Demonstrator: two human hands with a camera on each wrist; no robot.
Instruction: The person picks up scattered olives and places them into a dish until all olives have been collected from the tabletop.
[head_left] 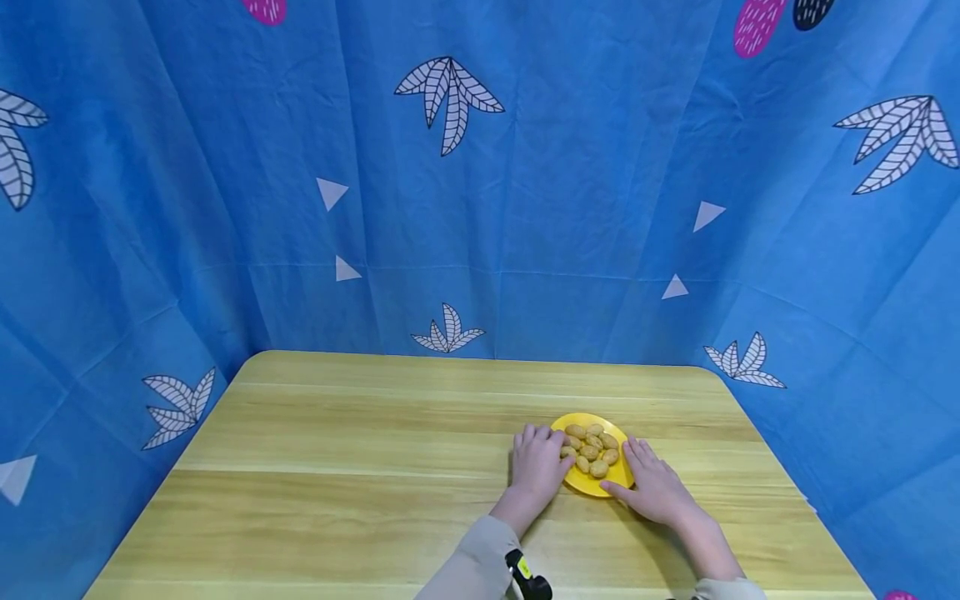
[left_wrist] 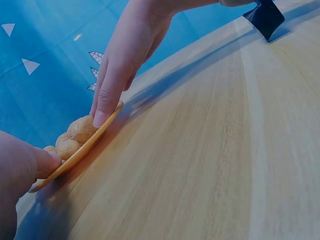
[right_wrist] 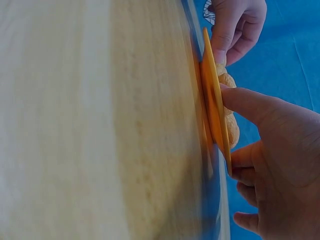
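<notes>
A round yellow plate point(head_left: 581, 483) is at the right part of the table, bearing several tan, rounded, wrinkled pieces point(head_left: 589, 452) whose kind I cannot tell. My left hand point(head_left: 538, 462) grips its left rim, the thumb over the edge beside the pieces. On the opposite side my right hand point(head_left: 656, 487) holds the rim. In the right wrist view, the right thumb lies over the edge of the plate point(right_wrist: 216, 110) and the fingers reach to its outer side. The left wrist view has the plate's edge a little above the wood; whether its base touches the table is unclear.
The light wooden table point(head_left: 337, 483) stretches left of and behind the plate. A blue patterned cloth point(head_left: 487, 208) hangs along its back and sides. A black device point(head_left: 529, 579) is strapped at the left wrist, and another dark one point(left_wrist: 267, 20) at the right.
</notes>
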